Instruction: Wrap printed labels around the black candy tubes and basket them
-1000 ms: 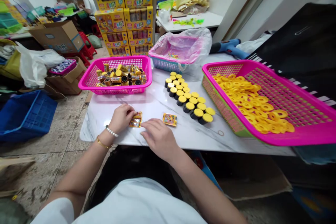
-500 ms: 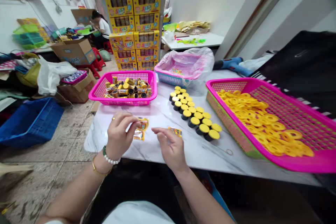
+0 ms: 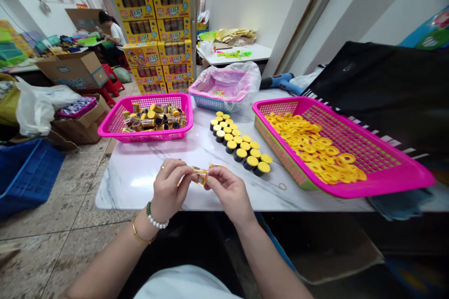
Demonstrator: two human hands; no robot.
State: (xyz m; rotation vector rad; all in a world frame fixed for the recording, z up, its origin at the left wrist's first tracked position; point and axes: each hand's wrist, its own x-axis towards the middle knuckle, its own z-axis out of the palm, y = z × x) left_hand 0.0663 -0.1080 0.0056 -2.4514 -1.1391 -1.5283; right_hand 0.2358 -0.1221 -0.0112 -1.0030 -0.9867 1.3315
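Observation:
My left hand [image 3: 169,186] and my right hand [image 3: 229,191] meet above the marble table [image 3: 140,187], pinching a small yellow-orange foil packet [image 3: 200,175] between them. Another strip of packaging may lie against it, but my fingers partly hide it. Just beyond my right hand stand tight rows of black cylinders with yellow caps [image 3: 238,147]. Farther left, a pink mesh basket [image 3: 140,136] holds a heap of yellow-labelled tubes [image 3: 152,119]. To the right, a larger pink tray [image 3: 351,191] holds many yellow rings [image 3: 312,147].
A plastic-lined blue basket [image 3: 224,88] stands at the table's far edge, with a blue heat gun [image 3: 280,81] to its right. Stacked yellow boxes [image 3: 157,42] rise behind. A blue crate [image 3: 24,173] sits on the floor, and a co-worker [image 3: 108,32] sits far back.
My hands have come together and lifted the packets off the table. The packet that lay to the right is no longer on the marble. The view has swung slightly left.

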